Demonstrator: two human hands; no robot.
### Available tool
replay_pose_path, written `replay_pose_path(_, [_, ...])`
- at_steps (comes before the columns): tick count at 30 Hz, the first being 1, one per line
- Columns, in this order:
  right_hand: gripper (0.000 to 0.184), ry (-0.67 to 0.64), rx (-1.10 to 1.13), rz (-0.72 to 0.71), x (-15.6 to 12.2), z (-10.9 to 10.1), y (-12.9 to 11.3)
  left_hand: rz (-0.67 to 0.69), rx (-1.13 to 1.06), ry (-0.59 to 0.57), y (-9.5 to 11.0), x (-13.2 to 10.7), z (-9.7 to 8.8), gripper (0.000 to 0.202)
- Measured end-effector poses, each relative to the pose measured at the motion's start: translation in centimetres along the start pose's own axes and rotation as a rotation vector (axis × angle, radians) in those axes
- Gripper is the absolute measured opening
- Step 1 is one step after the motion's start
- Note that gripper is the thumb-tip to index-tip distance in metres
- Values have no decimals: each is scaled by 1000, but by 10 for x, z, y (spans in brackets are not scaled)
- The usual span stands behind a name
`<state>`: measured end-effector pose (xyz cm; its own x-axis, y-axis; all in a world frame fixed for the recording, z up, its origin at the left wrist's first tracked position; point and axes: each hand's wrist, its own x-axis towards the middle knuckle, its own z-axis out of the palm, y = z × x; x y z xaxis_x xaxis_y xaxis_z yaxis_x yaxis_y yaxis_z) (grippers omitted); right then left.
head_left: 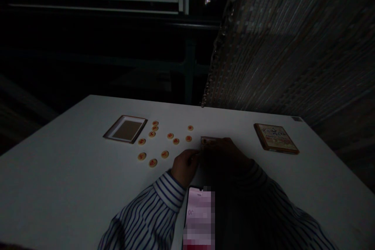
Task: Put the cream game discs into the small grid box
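My left hand (185, 165) has its fingers curled together beside the left edge of a small box or tray (204, 138). What those fingers hold, if anything, is hidden. My right hand (227, 152) lies over that tray in deep shadow, and its fingers are hard to make out. A round, light disc shows faintly at the tray's upper left corner. Left of my hands, several round Chinese chess pieces with red characters lie scattered; one piece (152, 163) is near my left sleeve, and another piece (188, 138) is just left of the tray.
An open shallow box (137, 136) with a brown bottom sits at the left of the white table (73, 156). At the right lies a box with a printed cover (276, 137). A lit phone (195, 215) is between my forearms. A beaded curtain (263, 47) hangs behind the table.
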<state>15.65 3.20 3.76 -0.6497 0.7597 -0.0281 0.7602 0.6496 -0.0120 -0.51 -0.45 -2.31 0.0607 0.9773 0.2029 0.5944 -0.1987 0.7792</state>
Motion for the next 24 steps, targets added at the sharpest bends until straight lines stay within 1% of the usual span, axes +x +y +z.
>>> replay_pose_path(7, [23,-41,-35,-28,1,-3,0,8,-24,12,-3,0,2,23])
replay_pose_path(13, [21,14,-28,-38,0,-1,0,11,-30,3,-1,1,1,22])
replay_pose_path(17, [25,-3,-11,-32,0,0,0,18,-29,-4,-1,1,1,21])
replay_pose_path(24, [22,-13,-30,-6,0,-3,-3,5,-16,-28,2,1,-1,22])
